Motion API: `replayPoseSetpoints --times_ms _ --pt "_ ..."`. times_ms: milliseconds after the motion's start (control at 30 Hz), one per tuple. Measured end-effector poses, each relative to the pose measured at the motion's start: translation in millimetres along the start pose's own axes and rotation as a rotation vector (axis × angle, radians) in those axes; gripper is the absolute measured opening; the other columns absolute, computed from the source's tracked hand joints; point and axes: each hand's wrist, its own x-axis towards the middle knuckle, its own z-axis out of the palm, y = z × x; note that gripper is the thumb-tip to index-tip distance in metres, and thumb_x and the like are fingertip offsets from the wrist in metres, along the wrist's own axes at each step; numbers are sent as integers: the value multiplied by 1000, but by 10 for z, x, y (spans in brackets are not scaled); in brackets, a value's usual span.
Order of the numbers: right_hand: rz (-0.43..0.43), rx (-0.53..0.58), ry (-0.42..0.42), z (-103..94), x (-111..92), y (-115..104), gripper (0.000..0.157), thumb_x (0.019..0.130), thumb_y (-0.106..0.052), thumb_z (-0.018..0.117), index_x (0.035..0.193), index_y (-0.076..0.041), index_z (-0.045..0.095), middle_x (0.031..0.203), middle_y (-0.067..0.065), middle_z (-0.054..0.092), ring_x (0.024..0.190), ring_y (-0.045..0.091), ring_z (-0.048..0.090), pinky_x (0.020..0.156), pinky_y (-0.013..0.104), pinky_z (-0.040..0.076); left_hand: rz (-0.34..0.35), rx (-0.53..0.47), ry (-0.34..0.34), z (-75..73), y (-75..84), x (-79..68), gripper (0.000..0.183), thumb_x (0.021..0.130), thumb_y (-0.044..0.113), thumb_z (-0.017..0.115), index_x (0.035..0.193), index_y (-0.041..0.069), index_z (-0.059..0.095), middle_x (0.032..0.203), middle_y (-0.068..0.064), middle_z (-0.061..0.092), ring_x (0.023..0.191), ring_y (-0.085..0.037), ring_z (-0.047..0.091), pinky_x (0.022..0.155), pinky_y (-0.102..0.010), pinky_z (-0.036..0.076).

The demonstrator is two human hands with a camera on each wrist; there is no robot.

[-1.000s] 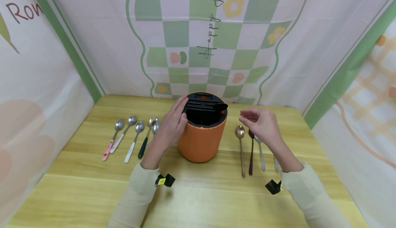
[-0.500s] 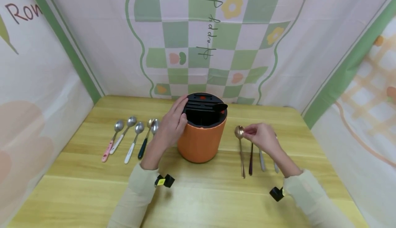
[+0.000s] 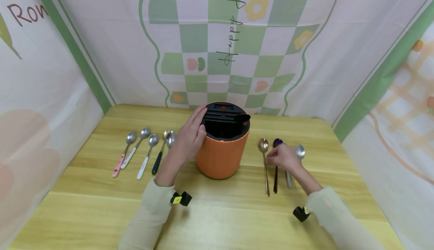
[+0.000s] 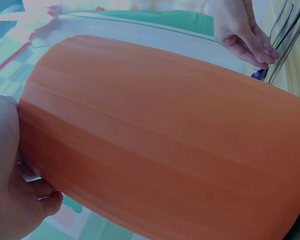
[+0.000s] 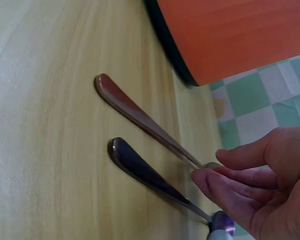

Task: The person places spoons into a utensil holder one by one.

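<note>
My left hand [image 3: 188, 137] holds the left side of an orange utensil holder [image 3: 218, 159] at its rim, its fingers along the black top. In the left wrist view, the holder's orange wall hides much of the scene. To the right, my right hand [image 3: 285, 157] hovers low over a dark purple spoon [image 3: 277, 142] and beside a copper spoon [image 3: 263, 145]. In the right wrist view, thumb and fingers [image 5: 210, 185] are slightly apart around no object, with the copper handle [image 5: 140, 117] and purple handle [image 5: 145, 172] just past them.
Several spoons [image 3: 144, 167] with pink, white and dark green handles lie left of the holder. Right of the purple spoon lie a silver handle [image 3: 288, 180] and a silver spoon bowl [image 3: 300, 151]. A black oval-ended piece [image 3: 242, 118] lies across the holder's top. Printed cloth [image 3: 234, 39] hangs behind.
My right hand has come down from beside the holder to the spoons, then slid slightly towards me, uncovering the purple bowl and a silver bowl. The left hand and holder stay put.
</note>
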Motion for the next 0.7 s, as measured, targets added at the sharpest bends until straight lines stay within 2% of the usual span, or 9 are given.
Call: replayPoseSetpoints --times_ms 300,533,700 --pt "76 80 -38 72 104 -9 11 83 -7 75 86 4 76 80 17 76 66 20 74 64 29 61 9 3 -2 -15 21 13 58 100 22 29 155 3 31 166 -5 25 147 -27 37 119 -45 35" --pt "106 -16 -21 123 167 -45 9 82 -6 75 80 3 76 71 12 74 59 14 71 58 26 59 11 6 11 -18 28 14 58 100 21 29 155 2 32 165 -6 25 147 -27 36 119 -45 35" --pt "130 -31 -27 163 161 -18 10 78 -6 74 70 -1 74 62 6 71 54 13 66 52 24 55 -14 1 -2 -3 34 -12 58 100 21 30 155 4 32 165 -5 26 146 -28 37 119 -46 35"
